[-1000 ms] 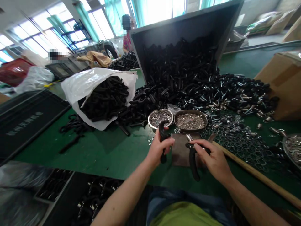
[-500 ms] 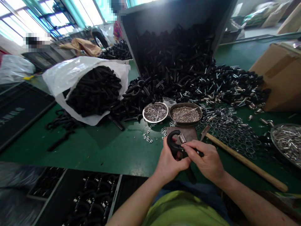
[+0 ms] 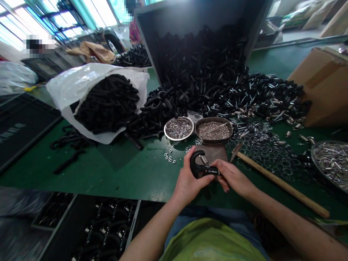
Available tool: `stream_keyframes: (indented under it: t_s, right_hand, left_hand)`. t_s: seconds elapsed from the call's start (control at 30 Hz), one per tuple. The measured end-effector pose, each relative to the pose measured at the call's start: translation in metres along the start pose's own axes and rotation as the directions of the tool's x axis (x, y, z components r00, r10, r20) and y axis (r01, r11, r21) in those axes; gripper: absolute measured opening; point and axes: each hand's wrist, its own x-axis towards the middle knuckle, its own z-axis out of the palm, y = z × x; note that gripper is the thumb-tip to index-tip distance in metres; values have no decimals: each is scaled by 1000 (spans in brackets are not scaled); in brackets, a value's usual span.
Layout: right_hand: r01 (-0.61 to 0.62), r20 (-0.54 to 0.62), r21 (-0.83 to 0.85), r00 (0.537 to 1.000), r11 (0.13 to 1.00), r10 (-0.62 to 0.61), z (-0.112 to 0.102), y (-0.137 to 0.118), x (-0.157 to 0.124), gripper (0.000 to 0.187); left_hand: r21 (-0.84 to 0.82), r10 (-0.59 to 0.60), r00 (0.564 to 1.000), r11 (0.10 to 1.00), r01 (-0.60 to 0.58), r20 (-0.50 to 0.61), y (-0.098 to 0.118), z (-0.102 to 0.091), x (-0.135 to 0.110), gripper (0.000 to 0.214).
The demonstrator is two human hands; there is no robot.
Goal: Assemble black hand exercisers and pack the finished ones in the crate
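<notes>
Green bench, near edge: one black hooked handle with spring, left hand closed round its curve, right hand pinching the straight end to steady it, parts dishes within reach.

Both hands meet over the green table: the left hand and right hand clasp a black hooked handle with a small metal spring at its top. Just beyond the grip sit two metal bowls of small parts; to its right lies a wooden-handled hammer.
</notes>
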Motion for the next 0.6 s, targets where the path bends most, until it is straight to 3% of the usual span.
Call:
stream_keyframes:
  t_s: [0.07, 0.1, 0.3, 0.6]
  right_hand:
    - [-30, 181, 54, 983, 998, 20, 0, -7, 5, 47]
    - [-4, 209, 38, 978, 999, -4, 0, -11, 6, 44]
    - [117, -64, -338, 987, 934, -147, 13, -24, 3, 27]
    - [147, 80, -632, 989, 761, -125, 14, -33, -6, 26]
  left_hand:
    - [64, 2, 997, 998, -7, 80, -1, -1, -3, 93]
    - [75, -11, 994, 997, 3, 112, -2, 0, -4, 92]
    - [-42, -49, 998, 998, 50, 34, -13, 9, -17, 85]
    - [16, 77, 985, 997, -80, 151, -23, 5, -21, 81]
